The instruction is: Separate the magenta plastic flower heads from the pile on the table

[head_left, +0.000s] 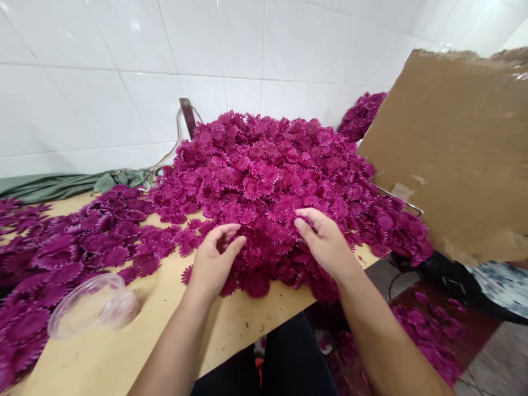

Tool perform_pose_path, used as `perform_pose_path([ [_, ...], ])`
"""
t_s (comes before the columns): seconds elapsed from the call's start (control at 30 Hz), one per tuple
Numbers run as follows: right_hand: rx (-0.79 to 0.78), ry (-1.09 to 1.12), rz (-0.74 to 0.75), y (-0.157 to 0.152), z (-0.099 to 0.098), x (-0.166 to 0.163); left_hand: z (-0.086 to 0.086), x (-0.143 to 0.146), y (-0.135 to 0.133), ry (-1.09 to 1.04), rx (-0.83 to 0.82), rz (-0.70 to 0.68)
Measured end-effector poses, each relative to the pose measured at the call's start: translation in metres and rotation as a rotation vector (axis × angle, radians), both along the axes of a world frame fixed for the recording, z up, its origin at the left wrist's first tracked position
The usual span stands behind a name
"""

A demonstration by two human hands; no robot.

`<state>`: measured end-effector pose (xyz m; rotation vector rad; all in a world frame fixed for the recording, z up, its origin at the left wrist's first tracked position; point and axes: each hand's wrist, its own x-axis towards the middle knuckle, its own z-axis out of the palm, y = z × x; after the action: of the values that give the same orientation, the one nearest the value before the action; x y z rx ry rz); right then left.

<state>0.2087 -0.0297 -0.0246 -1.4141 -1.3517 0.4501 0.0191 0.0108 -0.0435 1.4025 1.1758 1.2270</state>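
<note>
A large heap of magenta artificial flower heads (268,165) with toothed petals is piled on the table (165,319) in front of me. My right hand (319,236) is at the right front of the heap, thumb and fingers pinched on a magenta flower head (296,219), mostly covered by the fingertips. At the heap's left front is my left hand (216,256); its fingers are curled, a gap shows between thumb and forefinger, and I see nothing held there.
A clear plastic container (88,308) and more loose flowers (111,242) lie to the left. Green cloth (74,186) runs along the tiled wall. A large cardboard sheet (457,148) stands tilted at right. Below it, flowers (429,330) lie on a dark red surface.
</note>
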Motion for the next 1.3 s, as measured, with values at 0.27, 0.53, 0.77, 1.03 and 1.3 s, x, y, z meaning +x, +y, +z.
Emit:
perform_pose_path([
  [0.27,-0.054,0.141,0.083,0.0,-0.007,-0.015,0.011,0.021,-0.017,0.264,0.368,-0.119],
  [0.53,-0.025,0.184,0.084,-0.002,-0.011,-0.017,0.015,0.053,-0.016,0.124,0.239,-0.248],
  [0.77,-0.042,0.231,0.037,-0.009,-0.013,-0.013,0.009,0.047,0.004,-0.069,0.093,-0.099],
  [1.03,-0.048,0.318,0.022,-0.006,-0.007,-0.012,0.019,0.052,-0.014,0.199,0.291,-0.409],
  [1.3,-0.076,0.437,0.177,-0.017,-0.011,-0.012,0.017,0.055,-0.006,0.1,0.107,-0.296],
])
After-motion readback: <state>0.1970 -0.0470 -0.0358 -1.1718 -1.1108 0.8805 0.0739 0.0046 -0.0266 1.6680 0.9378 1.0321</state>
